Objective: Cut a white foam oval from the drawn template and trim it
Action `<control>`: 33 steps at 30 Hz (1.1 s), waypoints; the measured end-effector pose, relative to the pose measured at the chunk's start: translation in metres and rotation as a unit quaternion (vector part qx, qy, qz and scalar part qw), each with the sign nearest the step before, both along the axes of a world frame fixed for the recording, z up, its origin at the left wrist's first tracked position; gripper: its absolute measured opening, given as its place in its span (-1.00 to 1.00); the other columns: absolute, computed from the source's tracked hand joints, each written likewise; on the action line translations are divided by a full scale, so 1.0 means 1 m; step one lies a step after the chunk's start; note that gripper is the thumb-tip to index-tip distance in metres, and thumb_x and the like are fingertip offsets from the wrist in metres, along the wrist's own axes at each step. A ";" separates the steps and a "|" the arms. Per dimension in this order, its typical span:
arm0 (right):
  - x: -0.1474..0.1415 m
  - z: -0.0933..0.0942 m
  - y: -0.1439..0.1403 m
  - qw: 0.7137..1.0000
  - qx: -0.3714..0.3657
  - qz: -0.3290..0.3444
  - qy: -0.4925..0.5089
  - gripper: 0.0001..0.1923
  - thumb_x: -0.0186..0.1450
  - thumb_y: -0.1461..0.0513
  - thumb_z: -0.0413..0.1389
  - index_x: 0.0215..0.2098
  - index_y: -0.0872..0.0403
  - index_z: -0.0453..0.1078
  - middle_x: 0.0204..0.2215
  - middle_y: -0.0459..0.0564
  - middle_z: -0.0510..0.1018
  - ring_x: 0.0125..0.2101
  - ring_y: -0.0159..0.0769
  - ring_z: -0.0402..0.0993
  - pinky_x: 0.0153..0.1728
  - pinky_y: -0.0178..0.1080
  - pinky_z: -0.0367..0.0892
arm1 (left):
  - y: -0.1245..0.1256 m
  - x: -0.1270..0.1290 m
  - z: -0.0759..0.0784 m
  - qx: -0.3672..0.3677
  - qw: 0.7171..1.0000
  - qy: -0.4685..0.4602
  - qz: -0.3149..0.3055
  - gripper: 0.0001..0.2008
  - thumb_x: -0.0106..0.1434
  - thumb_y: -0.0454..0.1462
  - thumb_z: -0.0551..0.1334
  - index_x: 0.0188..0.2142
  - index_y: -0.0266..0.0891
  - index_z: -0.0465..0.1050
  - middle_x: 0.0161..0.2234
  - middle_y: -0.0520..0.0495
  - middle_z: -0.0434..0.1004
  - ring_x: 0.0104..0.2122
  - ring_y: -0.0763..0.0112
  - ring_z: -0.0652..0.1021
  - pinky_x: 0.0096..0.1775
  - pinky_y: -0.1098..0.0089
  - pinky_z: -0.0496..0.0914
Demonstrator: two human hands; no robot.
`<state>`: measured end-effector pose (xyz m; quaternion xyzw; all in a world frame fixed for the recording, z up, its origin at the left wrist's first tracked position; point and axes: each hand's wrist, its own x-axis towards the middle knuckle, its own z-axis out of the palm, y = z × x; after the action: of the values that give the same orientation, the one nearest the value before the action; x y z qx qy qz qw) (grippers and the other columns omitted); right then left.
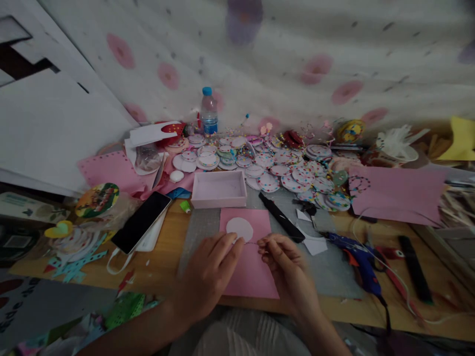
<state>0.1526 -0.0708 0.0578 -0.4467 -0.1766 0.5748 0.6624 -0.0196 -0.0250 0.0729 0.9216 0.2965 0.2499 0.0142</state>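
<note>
Both our hands hover low over the pink sheet (252, 269): our left hand (211, 272) pinches closed on one end of a thin thread (251, 243), and our right hand (284, 259) pinches the other end, just below the white disc (239, 229). We judge it best to keep the thread taut and level. Farther right lie the black cutter (282, 225) and blue glue gun (358, 259).

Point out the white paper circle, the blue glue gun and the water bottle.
white paper circle (239, 229), head view, middle of the disc.
blue glue gun (358, 259), head view, on its body.
water bottle (209, 112), head view, clear wall below the cap.
</note>
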 end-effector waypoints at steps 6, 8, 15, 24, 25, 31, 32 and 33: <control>-0.006 -0.002 0.001 1.000 -0.008 0.003 0.010 -0.87 0.15 0.15 0.31 -0.37 0.02 0.52 -0.28 -0.03 0.63 -0.23 -0.32 0.54 -0.24 -0.33 0.43 | 0.004 0.002 -0.005 -0.006 1.000 0.008 -0.010 -0.73 0.36 -0.44 0.02 -0.01 -0.40 0.37 -0.18 -0.20 0.53 -0.19 0.26 0.52 -0.14 0.24 0.47; -0.007 -0.003 0.002 1.000 0.004 -0.004 0.007 -0.87 0.16 0.15 0.30 -0.38 0.02 0.51 -0.31 -0.05 0.63 -0.19 -0.30 0.54 -0.12 -0.26 0.42 | 0.005 0.004 -0.006 -0.020 1.000 0.008 0.002 -0.74 0.36 -0.44 0.01 -0.03 -0.35 0.37 -0.19 -0.17 0.53 -0.19 0.27 0.53 -0.15 0.24 0.48; -0.002 -0.013 0.000 0.997 -0.001 0.042 0.061 -0.86 0.21 0.15 0.27 -0.36 0.04 0.45 -0.35 -0.02 0.66 -0.25 -0.30 0.59 -0.05 -0.19 0.39 | 0.003 0.004 -0.003 -0.116 0.993 -0.030 0.002 -0.72 0.28 -0.49 0.03 -0.16 -0.28 0.46 -0.29 -0.11 0.56 -0.28 0.32 0.56 -0.21 0.29 0.49; 0.007 -0.014 -0.003 0.967 -0.020 0.182 0.176 -0.83 0.17 0.20 0.31 -0.39 0.07 0.41 -0.50 -0.09 0.63 -0.45 -0.39 0.58 -0.36 -0.37 0.43 | 0.019 -0.003 0.008 -0.813 0.565 -0.130 -0.061 -0.88 0.06 -0.27 0.37 -0.38 -0.27 0.56 -0.45 -0.01 0.61 -0.46 0.48 0.57 -0.35 0.46 0.43; 0.006 -0.013 -0.004 0.960 -0.022 0.197 0.198 -0.83 0.16 0.21 0.31 -0.40 0.07 0.41 -0.51 -0.10 0.63 -0.47 -0.40 0.58 -0.38 -0.38 0.43 | 0.020 -0.004 0.007 -0.863 0.481 -0.138 -0.074 -0.83 0.02 -0.24 0.41 -0.39 -0.27 0.57 -0.47 0.00 0.61 -0.49 0.50 0.56 -0.38 0.49 0.41; -0.004 -0.006 -0.010 0.930 -0.024 0.244 0.274 -0.75 0.10 0.20 0.36 -0.46 0.08 0.36 -0.58 -0.16 0.59 -0.55 -0.41 0.57 -0.49 -0.41 0.43 | 0.011 0.000 -0.003 -0.926 0.310 -0.167 -0.133 -0.72 -0.19 -0.14 0.53 -0.53 -0.23 0.56 -0.51 0.01 0.58 -0.57 0.48 0.55 -0.55 0.53 0.35; -0.005 -0.005 -0.010 0.931 -0.025 0.245 0.269 -0.74 0.10 0.19 0.36 -0.46 0.09 0.36 -0.59 -0.16 0.59 -0.56 -0.41 0.57 -0.50 -0.41 0.42 | 0.010 0.000 -0.003 -0.922 0.319 -0.168 -0.139 -0.70 -0.19 -0.13 0.53 -0.54 -0.25 0.55 -0.52 0.00 0.58 -0.57 0.46 0.55 -0.56 0.53 0.35; -0.004 -0.004 -0.010 0.935 -0.024 0.241 0.261 -0.75 0.10 0.19 0.36 -0.46 0.09 0.36 -0.59 -0.15 0.59 -0.56 -0.40 0.57 -0.50 -0.41 0.42 | 0.009 0.000 -0.003 -0.912 0.346 -0.169 -0.139 -0.69 -0.17 -0.12 0.52 -0.52 -0.26 0.55 -0.52 -0.02 0.58 -0.57 0.46 0.55 -0.55 0.52 0.35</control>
<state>0.1486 -0.0805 0.0534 -0.2411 -0.0862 0.8174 0.5160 -0.0195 -0.0164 0.0700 0.3044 0.2004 -0.0300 0.9308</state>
